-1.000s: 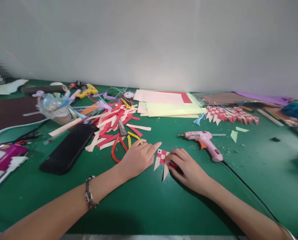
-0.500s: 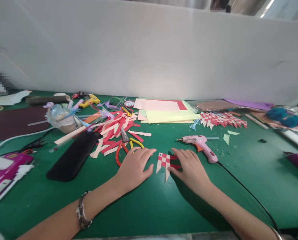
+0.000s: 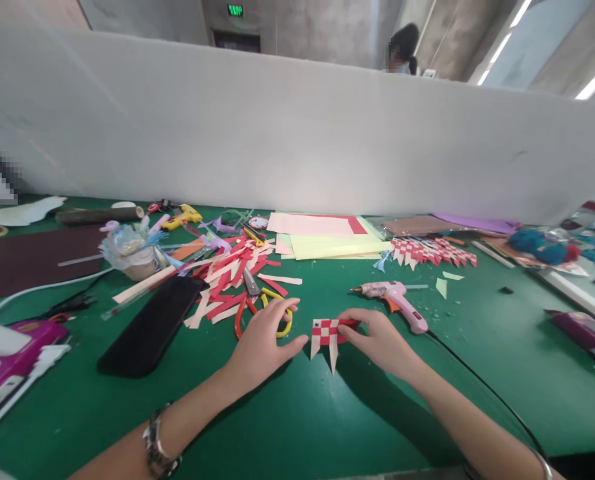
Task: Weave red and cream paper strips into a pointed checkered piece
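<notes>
Right now the woven red-and-cream paper piece [image 3: 327,331] lies on the green surface [image 3: 297,413], between both hands. Right hand [image 3: 380,340] pinches its right edge w/ thumb and fingers [image 3: 350,315], apparently lifting it slightly. Left hand [image 3: 262,340] rests open, fingers spread, just left of it, over the red-and-yellow scissors [image 3: 241,313]. Pink glue gun [image 3: 396,297] lies near, behind the right hand.

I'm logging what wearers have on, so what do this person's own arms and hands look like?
Both forearms are bare, with no sleeves or gloves. The left hand has a beaded metallic bracelet at the wrist. The right hand has a thin silver bangle on its arm.
</notes>
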